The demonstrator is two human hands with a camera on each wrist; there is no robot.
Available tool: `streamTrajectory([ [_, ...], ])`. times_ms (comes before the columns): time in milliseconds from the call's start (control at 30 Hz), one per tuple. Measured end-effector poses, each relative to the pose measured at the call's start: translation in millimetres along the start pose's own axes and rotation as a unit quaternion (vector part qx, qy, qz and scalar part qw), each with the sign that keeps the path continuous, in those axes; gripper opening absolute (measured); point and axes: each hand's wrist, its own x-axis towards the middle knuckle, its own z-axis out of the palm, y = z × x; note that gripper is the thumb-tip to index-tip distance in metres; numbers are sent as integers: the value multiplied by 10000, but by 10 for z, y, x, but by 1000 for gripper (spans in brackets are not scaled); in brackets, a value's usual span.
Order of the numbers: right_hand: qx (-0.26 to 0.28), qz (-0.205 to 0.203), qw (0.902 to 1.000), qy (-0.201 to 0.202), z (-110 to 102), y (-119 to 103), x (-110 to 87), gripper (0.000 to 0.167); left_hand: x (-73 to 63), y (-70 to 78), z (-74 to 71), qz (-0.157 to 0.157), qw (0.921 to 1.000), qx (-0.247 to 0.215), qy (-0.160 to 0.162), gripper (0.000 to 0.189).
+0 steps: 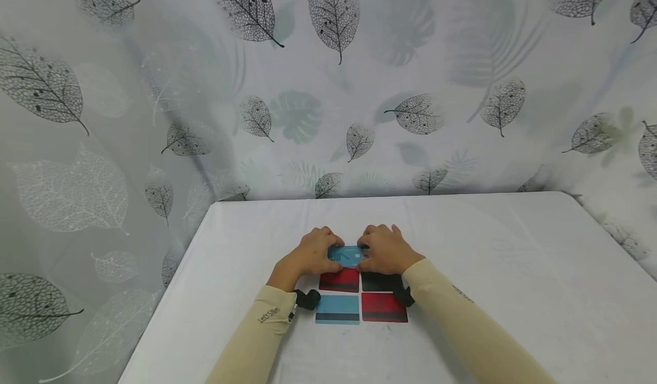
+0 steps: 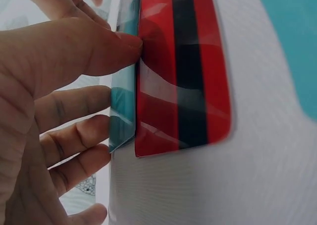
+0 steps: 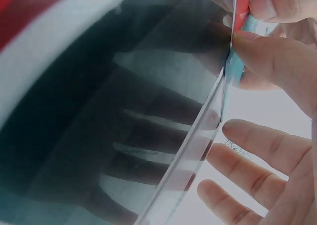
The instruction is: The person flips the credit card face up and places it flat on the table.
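Both hands are at a light blue bank card point(image 1: 345, 256) with a chip, at the far end of a small group of cards. My left hand point(image 1: 314, 253) pinches its left end, thumb on the near edge and fingers on the far side. At the right end my right hand point(image 1: 386, 251) pinches it the same way. Just nearer lie a red card point(image 1: 339, 280) with a black stripe and a black card point(image 1: 381, 282). In the left wrist view the blue card point(image 2: 123, 103) stands edge-on beside the red one. The black card point(image 3: 99, 111) looms large and glossy in the right wrist view.
A second blue card point(image 1: 337, 309) and another red card point(image 1: 385, 307) form the nearest row. All lie on a white-covered table point(image 1: 487, 270). Leaf-patterned cloth point(image 1: 328, 104) hangs behind and at the sides. Black wrist cameras point(image 1: 308, 299) hang close over the cards.
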Motion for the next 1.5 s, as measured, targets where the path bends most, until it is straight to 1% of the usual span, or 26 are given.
streamTrajectory([
  [133,-33,-6,10000,12,-38,22,-45,51,-4,27,7,4,10000,52,34,51],
  [267,-114,1,9999,98,-88,75,-75,51,14,84,1,21,9998,115,128,54],
  [467,-272,105,9995,110,-148,180,-119,50,123,230,32,208,9992,267,217,56],
  [633,-254,166,9995,88,-161,270,-165,50,225,372,112,365,9967,714,159,59],
  [767,-200,184,9996,69,-164,321,-205,52,269,438,203,324,9936,1071,118,64],
  [867,-199,188,9996,54,-159,348,-233,52,280,456,257,287,9924,1191,98,65],
  [1000,-213,286,9994,-23,-121,386,-251,53,291,468,304,251,9917,1256,92,61],
  [1100,-232,365,9991,-47,-103,400,-244,51,302,484,300,205,9913,1296,66,57],
  [1267,-237,432,9988,-62,-100,391,-245,49,303,515,255,141,9923,1233,21,54],
  [1500,-299,498,9983,-42,-82,390,-242,48,317,493,254,51,9910,1338,62,50],
])
